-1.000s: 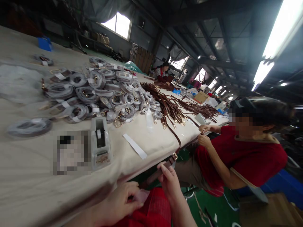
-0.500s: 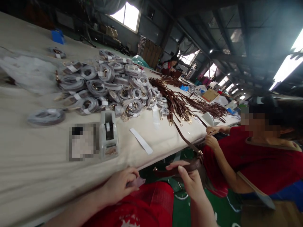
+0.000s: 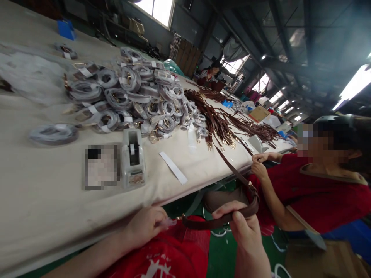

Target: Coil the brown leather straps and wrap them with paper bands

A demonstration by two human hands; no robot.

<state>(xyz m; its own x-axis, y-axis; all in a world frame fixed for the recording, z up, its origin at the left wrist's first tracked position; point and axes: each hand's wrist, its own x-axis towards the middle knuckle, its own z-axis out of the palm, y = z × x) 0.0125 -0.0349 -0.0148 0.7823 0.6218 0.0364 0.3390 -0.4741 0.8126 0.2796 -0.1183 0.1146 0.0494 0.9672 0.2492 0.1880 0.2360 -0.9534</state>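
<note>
A brown strap (image 3: 232, 166) runs from the pile of brown straps on the table down to my right hand (image 3: 243, 227), which grips it between thumb and fingers. The strap curves round, and its metal-tipped end points toward my left hand (image 3: 149, 226). My left hand is closed on a small translucent pinkish piece (image 3: 167, 222) near the table's front edge. The strap's end is close to that piece; whether they touch is unclear. A tape dispenser (image 3: 133, 158) stands on the table beyond my left hand, and a white paper strip (image 3: 173, 167) lies to its right.
Wrapped coiled straps (image 3: 133, 92) are heaped on the cloth-covered table (image 3: 52, 181). More brown straps (image 3: 217, 125) lie behind. At the right a person in red (image 3: 324, 189) handles a strap; another person (image 3: 210, 77) sits at the far side.
My right hand has moved slightly right and down with the strap. The strap's end now shows closer to the pinkish piece in my left hand. The view has shifted a little.
</note>
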